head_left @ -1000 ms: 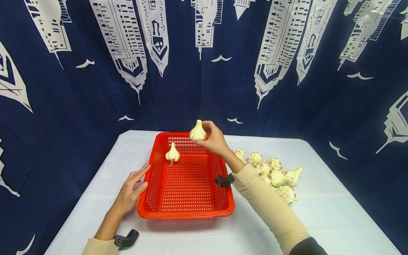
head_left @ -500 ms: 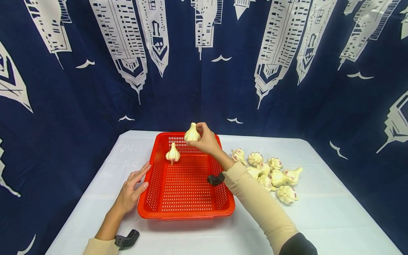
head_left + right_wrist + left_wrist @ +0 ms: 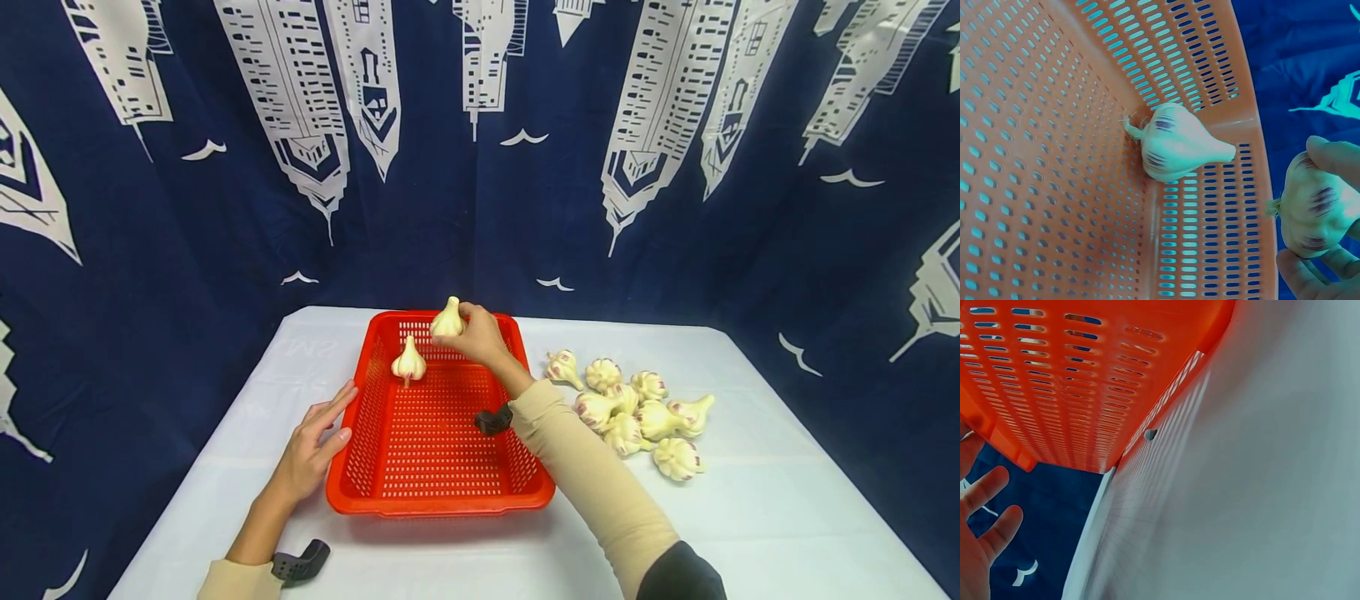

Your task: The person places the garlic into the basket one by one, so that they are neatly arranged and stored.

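Here the right grip [image 3: 481, 337] pinches garlic [image 3: 447, 319]; the left grip [image 3: 309, 448], outstretched, touches the basket [image 3: 442, 506].

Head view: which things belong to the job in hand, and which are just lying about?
In the job:
red basket, left hand at its rim
held garlic, in the right hand
garlic inside the basket
garlic pile, probably

Just around:
white table
blue printed cloth
wrist devices
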`<state>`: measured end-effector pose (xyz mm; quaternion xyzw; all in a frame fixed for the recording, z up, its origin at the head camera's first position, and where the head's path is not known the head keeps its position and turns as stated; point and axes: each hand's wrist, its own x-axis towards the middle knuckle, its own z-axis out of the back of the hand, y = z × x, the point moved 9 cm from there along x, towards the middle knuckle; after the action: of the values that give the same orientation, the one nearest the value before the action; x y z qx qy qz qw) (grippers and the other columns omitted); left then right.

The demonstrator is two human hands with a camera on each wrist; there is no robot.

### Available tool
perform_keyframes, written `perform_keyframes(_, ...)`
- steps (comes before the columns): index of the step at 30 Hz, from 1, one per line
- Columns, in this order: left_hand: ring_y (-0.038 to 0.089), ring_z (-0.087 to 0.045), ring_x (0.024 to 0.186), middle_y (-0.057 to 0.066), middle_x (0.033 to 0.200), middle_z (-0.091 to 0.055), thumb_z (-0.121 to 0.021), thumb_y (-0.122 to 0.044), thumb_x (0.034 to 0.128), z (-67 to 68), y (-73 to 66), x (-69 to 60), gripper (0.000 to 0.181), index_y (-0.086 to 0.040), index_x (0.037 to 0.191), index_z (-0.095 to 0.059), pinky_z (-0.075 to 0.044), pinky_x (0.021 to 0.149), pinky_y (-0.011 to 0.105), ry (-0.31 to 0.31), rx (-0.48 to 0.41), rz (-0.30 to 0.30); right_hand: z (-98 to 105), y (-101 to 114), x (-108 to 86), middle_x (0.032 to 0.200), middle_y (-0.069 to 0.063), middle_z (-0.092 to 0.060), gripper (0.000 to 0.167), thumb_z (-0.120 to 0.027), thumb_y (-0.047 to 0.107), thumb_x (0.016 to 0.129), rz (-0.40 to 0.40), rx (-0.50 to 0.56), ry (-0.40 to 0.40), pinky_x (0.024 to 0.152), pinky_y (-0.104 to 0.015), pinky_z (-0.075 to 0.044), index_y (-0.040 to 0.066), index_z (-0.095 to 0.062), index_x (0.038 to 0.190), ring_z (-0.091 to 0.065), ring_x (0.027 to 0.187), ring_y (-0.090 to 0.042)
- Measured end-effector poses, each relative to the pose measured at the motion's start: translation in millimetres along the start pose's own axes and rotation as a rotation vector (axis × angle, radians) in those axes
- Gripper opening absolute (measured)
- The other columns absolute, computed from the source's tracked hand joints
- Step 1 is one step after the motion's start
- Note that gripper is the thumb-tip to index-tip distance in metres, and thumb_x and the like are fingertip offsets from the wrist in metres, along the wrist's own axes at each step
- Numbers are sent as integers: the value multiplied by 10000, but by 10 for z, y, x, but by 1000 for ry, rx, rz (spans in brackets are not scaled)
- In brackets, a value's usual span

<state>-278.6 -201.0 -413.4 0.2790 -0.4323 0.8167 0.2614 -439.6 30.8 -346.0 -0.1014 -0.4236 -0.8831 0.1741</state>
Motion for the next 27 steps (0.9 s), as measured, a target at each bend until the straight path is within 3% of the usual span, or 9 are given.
perform_keyframes(8,203,-495,1135,115,1490,-470,-574,-35,881,-15,7,0,542,-34,1421,-527,-406,820,280,8,7,6,-90,-72,50,1016,-132,-681,569,-842,235,795,-16,-7,-2,767,-335,-516,-29,-607,1241,-624,871,-242)
perform_keyframes(17,182,-488,1147,110,1495,-466,-570,-46,882,-21,7,-20,540,-25,1419,-525,-391,838,235,13,18,17,-256,-212,92,1023,-158,-662,605,-782,256,850,-81,-64,55,752,-330,-521,-58,-541,1306,-621,878,-250)
perform_keyframes(22,197,-495,1140,117,1488,-472,-564,-34,881,-9,-5,-7,536,-20,1416,-527,-382,839,222,5,18,5,-303,-272,105,1047,-149,-671,612,-828,257,801,-116,-117,84,761,-330,-522,-44,-570,1267,-633,904,-258)
perform_keyframes(27,198,-494,1140,117,1487,-473,-564,-31,875,-2,0,-1,544,-27,1418,-528,-379,836,223,1,16,9,-315,-365,81,945,-85,-674,579,-877,325,737,-203,-149,98,693,-325,-502,12,-628,1156,-616,823,-229)
